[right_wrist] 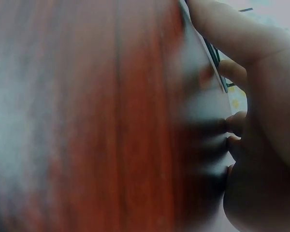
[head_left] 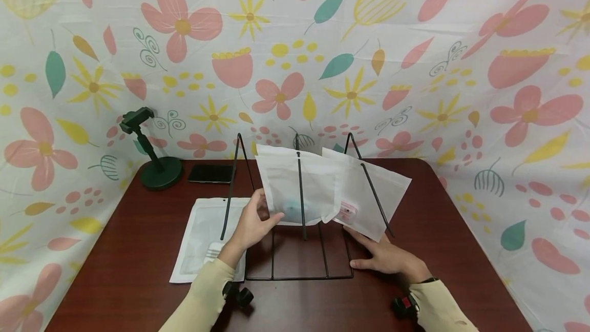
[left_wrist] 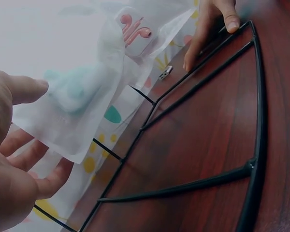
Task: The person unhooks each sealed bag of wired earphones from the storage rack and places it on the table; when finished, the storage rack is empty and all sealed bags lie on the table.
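Two white pouches lean in a black wire rack [head_left: 299, 278]. The left pouch [head_left: 318, 181] shows something pale teal through its lower part. Pink earphones [left_wrist: 135, 34] show in the right pouch [head_left: 375, 188]. My left hand [head_left: 252, 222] holds the left pouch by its lower left corner, thumb in front and fingers behind. My right hand [head_left: 384, 256] rests low at the rack's right front corner, fingers stretched out, thumb at the base wire. In the right wrist view, that hand [right_wrist: 270, 77] fills the right side, its fingertips partly hidden.
A third white pouch [head_left: 195, 234] lies flat left of the rack, with a striped white item at its lower end. Behind it lie a dark phone [head_left: 210, 173] and a dark green stand [head_left: 160, 173]. A floral cloth [head_left: 286, 55] hangs behind the brown table [head_left: 106, 270].
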Tool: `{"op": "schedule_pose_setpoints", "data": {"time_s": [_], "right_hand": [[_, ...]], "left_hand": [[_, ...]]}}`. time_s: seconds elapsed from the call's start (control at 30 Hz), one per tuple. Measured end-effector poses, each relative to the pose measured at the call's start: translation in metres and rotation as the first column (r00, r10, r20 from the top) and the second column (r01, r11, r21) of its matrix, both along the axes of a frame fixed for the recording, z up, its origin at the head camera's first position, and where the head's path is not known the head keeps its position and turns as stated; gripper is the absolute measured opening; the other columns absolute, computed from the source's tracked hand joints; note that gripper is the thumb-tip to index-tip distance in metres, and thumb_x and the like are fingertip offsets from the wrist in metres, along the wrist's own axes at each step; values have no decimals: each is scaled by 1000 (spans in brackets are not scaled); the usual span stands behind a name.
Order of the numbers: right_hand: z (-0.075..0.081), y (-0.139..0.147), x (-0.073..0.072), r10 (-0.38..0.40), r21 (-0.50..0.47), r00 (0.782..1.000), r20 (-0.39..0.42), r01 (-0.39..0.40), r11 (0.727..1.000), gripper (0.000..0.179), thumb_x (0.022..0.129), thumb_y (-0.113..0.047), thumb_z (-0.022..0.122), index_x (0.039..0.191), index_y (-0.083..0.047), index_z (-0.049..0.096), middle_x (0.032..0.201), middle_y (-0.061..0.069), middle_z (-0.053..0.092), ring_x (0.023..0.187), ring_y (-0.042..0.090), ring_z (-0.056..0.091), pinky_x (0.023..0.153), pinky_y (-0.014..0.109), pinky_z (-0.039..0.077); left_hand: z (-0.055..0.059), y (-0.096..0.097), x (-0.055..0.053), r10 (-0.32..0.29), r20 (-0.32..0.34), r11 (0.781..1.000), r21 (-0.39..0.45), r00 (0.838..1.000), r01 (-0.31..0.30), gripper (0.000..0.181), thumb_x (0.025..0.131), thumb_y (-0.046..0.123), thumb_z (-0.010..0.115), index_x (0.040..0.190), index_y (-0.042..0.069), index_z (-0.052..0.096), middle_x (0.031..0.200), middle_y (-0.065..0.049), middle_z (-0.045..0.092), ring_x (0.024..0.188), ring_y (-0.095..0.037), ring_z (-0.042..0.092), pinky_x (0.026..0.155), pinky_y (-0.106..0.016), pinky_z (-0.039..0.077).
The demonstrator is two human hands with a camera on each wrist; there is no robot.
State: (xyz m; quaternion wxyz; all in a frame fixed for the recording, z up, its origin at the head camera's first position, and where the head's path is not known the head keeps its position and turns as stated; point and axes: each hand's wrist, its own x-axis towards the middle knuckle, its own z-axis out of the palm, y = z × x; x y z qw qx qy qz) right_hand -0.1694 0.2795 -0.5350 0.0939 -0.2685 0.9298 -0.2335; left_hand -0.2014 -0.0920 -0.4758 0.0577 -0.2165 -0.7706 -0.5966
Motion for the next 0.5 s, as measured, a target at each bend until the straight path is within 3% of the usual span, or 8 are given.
{"op": "schedule_pose_setpoints", "data": {"time_s": [0.1,0.23,0.4,0.5], "right_hand": [[1,0,0,9,-12,1000,-1,-9,1000,87,82,-51,73,153,-21,31,158,16,8,141,41,8,105,67,21],[1,0,0,18,-30,1000,8,-18,999,88,83,-51,72,154,-21,30,158,15,7,141,40,7,104,68,21],[-1,0,0,50,-48,998,-32,-52,997,90,82,-50,74,154,-21,28,159,15,8,141,39,9,104,67,21],[-1,0,-1,59,-47,997,-52,-61,997,92,81,-50,74,155,-23,26,160,12,8,141,37,9,104,66,20]], "left_hand": [[11,2,7,-59,51,997,46,997,57,63,86,0,71,139,-3,38,127,-24,57,112,-37,60,85,-53,53],[5,3,6,-118,73,990,83,990,112,74,87,-1,69,148,0,27,134,-23,51,120,-36,56,90,-50,52],[2,4,5,-159,36,985,79,987,155,79,88,-2,67,151,2,20,131,-22,50,115,-35,57,88,-40,54],[0,6,4,-195,23,976,103,981,192,78,89,-4,65,151,1,19,131,-24,48,116,-37,55,90,-40,53]]}}
